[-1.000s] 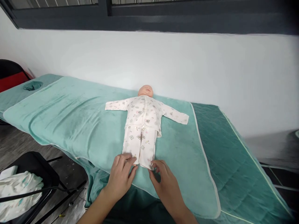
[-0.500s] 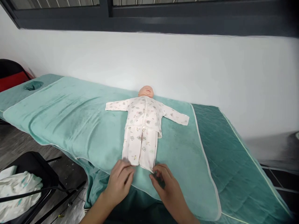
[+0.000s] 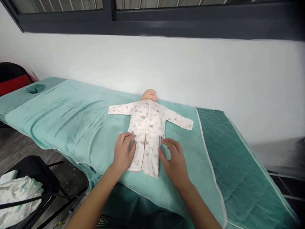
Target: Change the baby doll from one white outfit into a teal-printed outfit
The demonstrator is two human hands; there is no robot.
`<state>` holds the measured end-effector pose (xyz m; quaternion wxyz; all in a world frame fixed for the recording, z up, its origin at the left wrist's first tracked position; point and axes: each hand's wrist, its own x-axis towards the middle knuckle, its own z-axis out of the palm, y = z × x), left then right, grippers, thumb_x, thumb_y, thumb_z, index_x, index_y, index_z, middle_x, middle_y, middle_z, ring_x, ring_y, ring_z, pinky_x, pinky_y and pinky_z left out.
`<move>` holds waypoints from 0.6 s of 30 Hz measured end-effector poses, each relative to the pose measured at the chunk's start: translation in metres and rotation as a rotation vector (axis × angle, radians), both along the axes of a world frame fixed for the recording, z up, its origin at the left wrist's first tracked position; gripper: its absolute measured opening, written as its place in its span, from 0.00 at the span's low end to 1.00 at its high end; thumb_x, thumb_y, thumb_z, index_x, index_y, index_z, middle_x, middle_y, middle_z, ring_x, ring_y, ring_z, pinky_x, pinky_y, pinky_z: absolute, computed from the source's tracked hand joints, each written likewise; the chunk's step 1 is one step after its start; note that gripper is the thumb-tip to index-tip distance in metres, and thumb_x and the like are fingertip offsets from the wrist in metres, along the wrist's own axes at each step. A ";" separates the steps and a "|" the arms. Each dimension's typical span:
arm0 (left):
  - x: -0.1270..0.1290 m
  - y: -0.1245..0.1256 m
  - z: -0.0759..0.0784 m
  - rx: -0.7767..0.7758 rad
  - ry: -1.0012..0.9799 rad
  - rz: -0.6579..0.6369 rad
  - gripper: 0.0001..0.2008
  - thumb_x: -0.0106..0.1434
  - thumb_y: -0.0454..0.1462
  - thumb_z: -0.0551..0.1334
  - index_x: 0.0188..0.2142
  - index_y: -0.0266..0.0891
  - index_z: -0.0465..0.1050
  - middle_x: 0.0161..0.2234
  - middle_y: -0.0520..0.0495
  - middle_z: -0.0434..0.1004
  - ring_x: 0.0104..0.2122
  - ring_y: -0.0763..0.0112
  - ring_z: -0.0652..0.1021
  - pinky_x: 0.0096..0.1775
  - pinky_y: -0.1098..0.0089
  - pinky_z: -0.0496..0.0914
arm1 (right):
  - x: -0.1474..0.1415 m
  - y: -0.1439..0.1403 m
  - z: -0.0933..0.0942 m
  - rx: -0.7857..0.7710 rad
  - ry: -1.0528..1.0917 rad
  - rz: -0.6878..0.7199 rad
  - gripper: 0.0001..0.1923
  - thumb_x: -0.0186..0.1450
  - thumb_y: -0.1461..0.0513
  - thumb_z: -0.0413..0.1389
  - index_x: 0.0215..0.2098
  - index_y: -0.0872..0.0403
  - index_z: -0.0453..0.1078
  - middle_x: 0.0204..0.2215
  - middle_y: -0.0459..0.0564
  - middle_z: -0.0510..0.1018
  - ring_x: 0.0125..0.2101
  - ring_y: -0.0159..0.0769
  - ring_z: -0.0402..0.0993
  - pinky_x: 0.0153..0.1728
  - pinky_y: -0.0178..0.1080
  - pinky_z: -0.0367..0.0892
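My left hand (image 3: 124,152) lies flat, fingers loosely spread and grasping nothing, on the outer edge of the left trouser leg of the doll (image 3: 147,127); my right hand (image 3: 173,159) lies likewise flat and unclenched against the outer edge of the other leg, fingertips just beside the hem of the printed jacket (image 3: 149,117); the printed trousers (image 3: 145,152) sit between both palms, cuffs pointing toward me. The doll lies on its back, head toward the wall (image 3: 166,70), sleeves stretched out to either side; it rests on a light green towel (image 3: 76,124), nearer the towel's right piped edge than its left. Left of the doll the towel runs broad and bare; right of the doll, past the piped edge, a darker green quilted cover (image 3: 228,149) continues along the bed. The towel's near edge hangs over the bedside just below the doll's cuffs. Far left of the doll, below bed level, a black chair (image 3: 38,178) holds pale bundled cloth (image 3: 16,197).
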<state>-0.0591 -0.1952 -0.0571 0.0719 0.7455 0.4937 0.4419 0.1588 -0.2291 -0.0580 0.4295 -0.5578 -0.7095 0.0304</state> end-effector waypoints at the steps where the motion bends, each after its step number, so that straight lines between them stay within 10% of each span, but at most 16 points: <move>1: 0.006 0.008 0.005 -0.004 0.048 -0.009 0.13 0.67 0.33 0.58 0.51 0.43 0.69 0.48 0.41 0.71 0.48 0.59 0.71 0.49 0.56 0.70 | -0.002 0.010 0.003 0.014 -0.029 -0.008 0.15 0.70 0.62 0.53 0.55 0.51 0.66 0.51 0.57 0.71 0.54 0.48 0.67 0.51 0.52 0.69; 10: 0.041 0.050 0.022 -0.068 0.408 0.113 0.10 0.65 0.29 0.58 0.43 0.42 0.72 0.44 0.40 0.72 0.45 0.54 0.69 0.39 0.57 0.64 | -0.015 0.073 0.013 0.013 -0.327 -0.028 0.10 0.71 0.64 0.51 0.47 0.53 0.72 0.42 0.54 0.75 0.43 0.46 0.68 0.43 0.47 0.65; 18: 0.032 0.043 0.018 -0.035 0.413 0.041 0.11 0.69 0.31 0.55 0.45 0.42 0.72 0.41 0.45 0.74 0.41 0.62 0.70 0.40 0.61 0.64 | -0.011 0.072 0.009 0.114 -0.150 0.133 0.08 0.72 0.65 0.50 0.44 0.52 0.72 0.37 0.52 0.73 0.40 0.41 0.69 0.42 0.44 0.67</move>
